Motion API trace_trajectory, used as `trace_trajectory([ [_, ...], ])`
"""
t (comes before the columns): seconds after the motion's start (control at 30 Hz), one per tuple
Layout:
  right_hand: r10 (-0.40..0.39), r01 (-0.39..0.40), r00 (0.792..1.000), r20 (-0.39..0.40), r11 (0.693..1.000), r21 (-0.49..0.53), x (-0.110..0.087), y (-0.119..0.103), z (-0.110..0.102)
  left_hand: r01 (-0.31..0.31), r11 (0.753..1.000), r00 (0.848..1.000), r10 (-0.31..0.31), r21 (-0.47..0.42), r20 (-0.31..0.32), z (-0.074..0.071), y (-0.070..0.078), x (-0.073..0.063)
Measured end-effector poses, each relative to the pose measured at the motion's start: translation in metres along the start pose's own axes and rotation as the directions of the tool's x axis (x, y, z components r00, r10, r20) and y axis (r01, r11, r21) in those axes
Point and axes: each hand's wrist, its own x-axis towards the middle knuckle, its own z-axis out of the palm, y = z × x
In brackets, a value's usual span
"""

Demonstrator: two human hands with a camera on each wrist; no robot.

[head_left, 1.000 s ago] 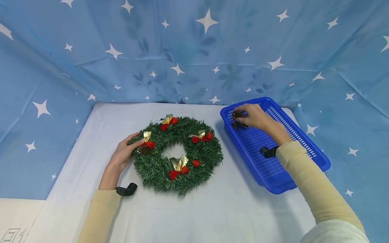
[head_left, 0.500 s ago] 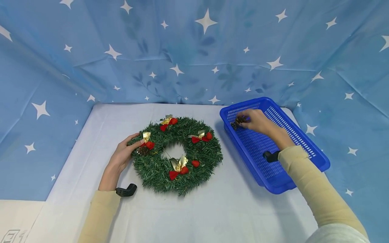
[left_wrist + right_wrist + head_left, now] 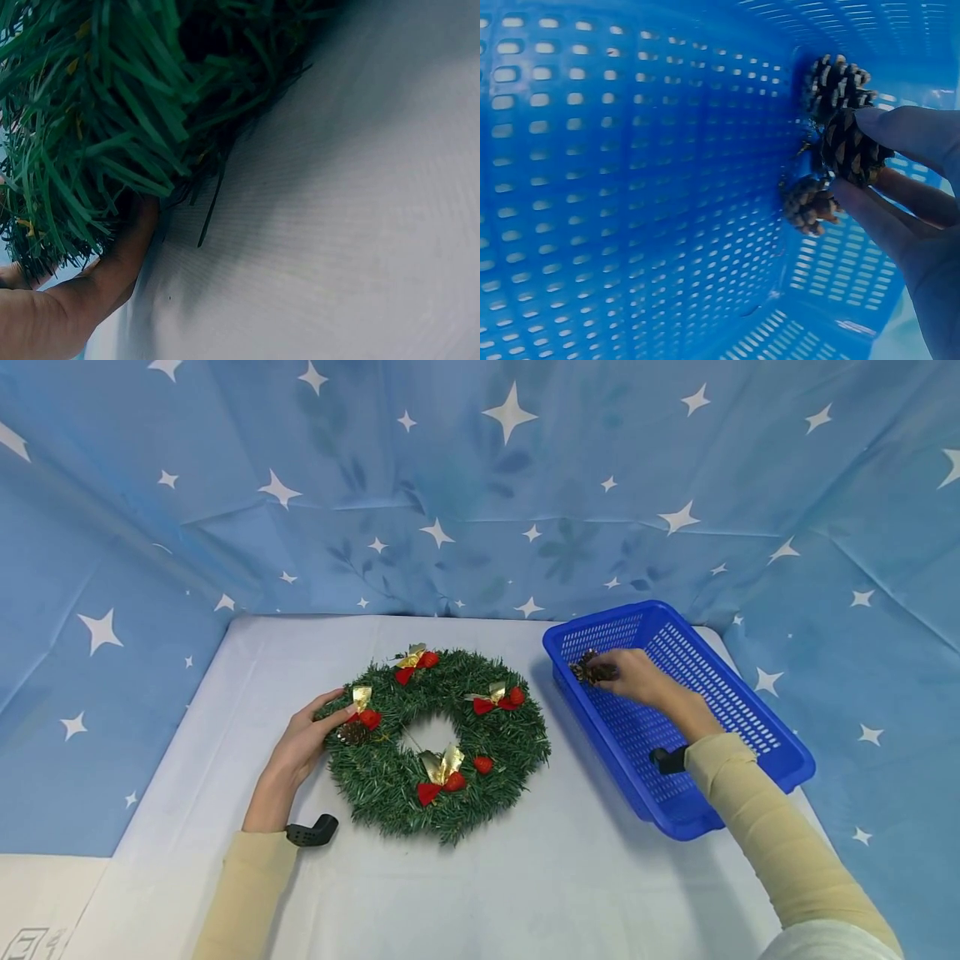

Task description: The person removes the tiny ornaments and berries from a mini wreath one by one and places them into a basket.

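A green wreath (image 3: pixel 506 739) with red and gold bows, red berries and a pine cone at its left side lies on the table. My left hand (image 3: pixel 300 743) grips its left edge, thumb on top near a bow; the left wrist view has a finger (image 3: pixel 124 262) running under the greenery. Inside the blue basket (image 3: pixel 600 747), my right hand (image 3: pixel 643 681) pinches a brown pine cone (image 3: pixel 849 150) between thumb and fingers. Close beside it in the right wrist view are a white-tipped pine cone (image 3: pixel 840 86) and a lighter brown one (image 3: pixel 808 205).
The basket's perforated walls (image 3: pixel 555 150) rise around the right hand. A white cloth (image 3: pixel 480 893) covers the table. Blue star-patterned fabric (image 3: pixel 450 485) hangs behind and at both sides.
My right hand has shifted slightly toward me and right within the basket, with a pine cone between its fingers. The left hand and wreath stay in place.
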Motion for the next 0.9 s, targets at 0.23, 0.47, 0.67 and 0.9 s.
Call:
trace_trajectory([
  [0.23,-0.023,0.023,1.000,0.014,1.000,-0.006,0.000,0.007,0.010,0.004,1.000,1.000,-0.004,-0.004,0.000,0.000,0.000,0.000],
  [0.47,-0.017,0.017,0.999,0.028,1.000,-0.012,0.001,0.009,0.014,0.001,1.000,1.000,-0.001,-0.012,0.004,0.000,0.000,0.000],
  [0.67,-0.036,0.037,0.999,0.018,0.999,-0.020,0.003,0.011,0.016,-0.003,1.000,1.000,0.003,-0.012,0.000,0.000,0.001,0.000],
  [0.9,-0.045,0.045,0.998,0.033,0.999,-0.013,0.004,0.012,0.018,-0.002,1.000,1.000,0.002,-0.003,0.000,0.000,0.000,0.002],
])
